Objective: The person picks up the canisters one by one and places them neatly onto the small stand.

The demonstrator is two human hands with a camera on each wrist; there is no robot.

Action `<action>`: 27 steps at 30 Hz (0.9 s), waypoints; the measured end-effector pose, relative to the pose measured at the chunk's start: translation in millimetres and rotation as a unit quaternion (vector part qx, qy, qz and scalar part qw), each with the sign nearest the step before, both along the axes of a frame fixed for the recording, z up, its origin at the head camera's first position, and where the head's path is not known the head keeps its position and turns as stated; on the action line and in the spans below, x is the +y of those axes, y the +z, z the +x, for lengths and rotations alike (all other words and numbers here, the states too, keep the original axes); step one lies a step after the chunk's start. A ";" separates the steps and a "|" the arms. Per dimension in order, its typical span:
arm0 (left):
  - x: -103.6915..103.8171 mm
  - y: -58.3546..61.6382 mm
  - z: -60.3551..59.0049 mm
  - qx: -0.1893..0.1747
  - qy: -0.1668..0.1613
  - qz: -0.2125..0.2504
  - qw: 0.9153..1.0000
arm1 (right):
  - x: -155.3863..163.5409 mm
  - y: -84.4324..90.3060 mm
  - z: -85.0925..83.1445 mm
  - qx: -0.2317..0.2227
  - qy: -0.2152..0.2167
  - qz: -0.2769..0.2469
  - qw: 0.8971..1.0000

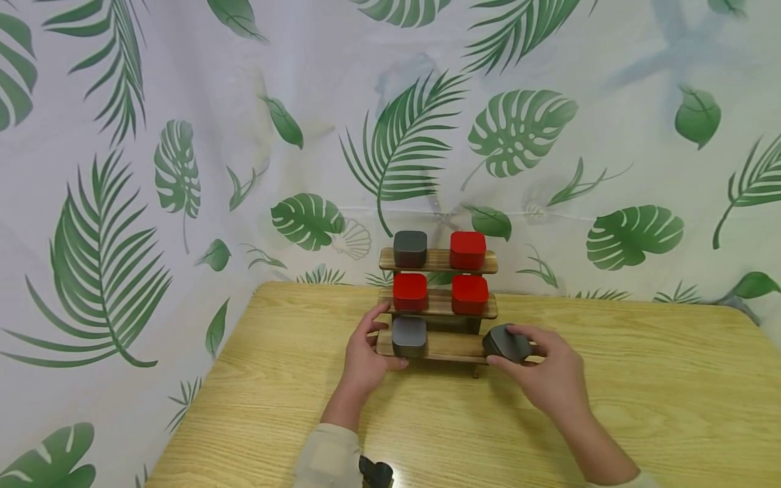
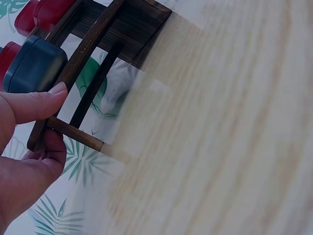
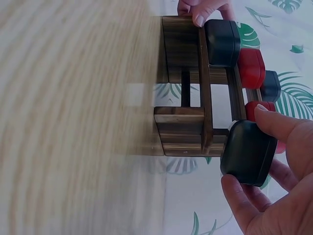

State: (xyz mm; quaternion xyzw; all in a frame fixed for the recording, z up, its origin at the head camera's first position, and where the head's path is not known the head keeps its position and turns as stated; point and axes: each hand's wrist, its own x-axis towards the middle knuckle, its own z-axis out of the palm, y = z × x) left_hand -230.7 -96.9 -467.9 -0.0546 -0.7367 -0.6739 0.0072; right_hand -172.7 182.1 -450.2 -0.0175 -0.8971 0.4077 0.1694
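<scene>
A three-step wooden stand (image 1: 454,347) is on the table. My right hand (image 1: 552,373) grips a dark grey box (image 3: 248,152) with rounded corners, tilted at the right end of the lowest step. My left hand (image 1: 365,359) holds the left end of that step, thumb on its front edge and fingers around the end, as the left wrist view shows. Beside the left thumb a second dark grey box (image 1: 409,337) sits on the lowest step. Two red boxes (image 1: 410,291) stand on the middle step. The top step bears a dark grey box (image 1: 411,249) and a red box (image 1: 468,250).
Behind the stand hangs a white cloth (image 1: 232,169) printed with green leaves. The wood-grain table (image 1: 659,393) extends to both sides. A small black object (image 1: 376,472) shows at the bottom edge, near the left sleeve (image 1: 329,455).
</scene>
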 end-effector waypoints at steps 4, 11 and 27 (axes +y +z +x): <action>-0.3 -3.7 -3.1 -0.003 0.002 -0.006 1.000 | -3.4 -0.7 -0.7 -0.005 0.002 -0.003 1.000; -1.6 -22.5 -13.3 0.005 0.006 -0.011 1.000 | -9.4 -4.9 -3.0 -0.005 0.005 -0.014 1.000; 0.8 2.5 1.0 -0.008 0.001 -0.005 1.000 | -25.5 -3.8 -6.5 -0.018 0.012 -0.027 0.999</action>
